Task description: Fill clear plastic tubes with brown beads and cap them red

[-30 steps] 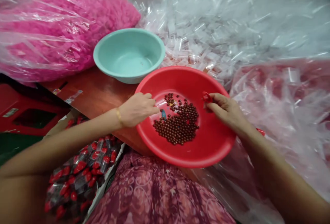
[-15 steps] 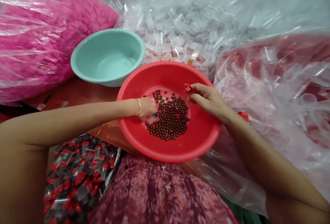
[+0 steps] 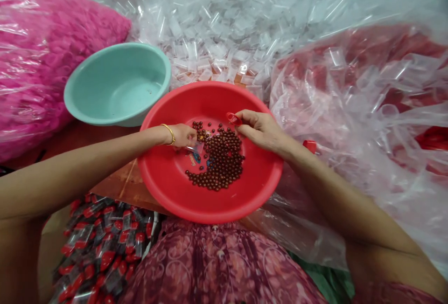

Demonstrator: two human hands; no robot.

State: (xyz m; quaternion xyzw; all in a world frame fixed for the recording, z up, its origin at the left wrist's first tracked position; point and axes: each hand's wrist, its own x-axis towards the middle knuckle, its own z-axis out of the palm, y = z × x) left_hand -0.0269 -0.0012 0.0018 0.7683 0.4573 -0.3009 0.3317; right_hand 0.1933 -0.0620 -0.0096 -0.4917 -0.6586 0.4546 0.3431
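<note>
A red plastic basin point(image 3: 168, 187) rests on my lap and holds a heap of small dark brown balls point(image 3: 219, 164). My left hand point(image 3: 184, 135), with a gold bangle at the wrist, is closed on a small clear tube point(image 3: 196, 151) whose open end lies among the balls. My right hand point(image 3: 261, 129) hovers over the basin's far side and pinches a small red cap point(image 3: 233, 118) between thumb and fingers. A second red cap point(image 3: 310, 146) lies by my right forearm, outside the rim.
An empty teal basin point(image 3: 117, 85) stands behind and to the left. A bag of pink pieces point(image 3: 42, 57) is at far left, a heap of clear tubes point(image 3: 224, 29) at the back, clear bags with red caps point(image 3: 367, 94) on the right, filled red-capped tubes point(image 3: 101, 243) at lower left.
The view has swung right, so everything slid left in the picture. My left hand has drawn the clear tube through the balls. My right hand keeps holding the red cap.
</note>
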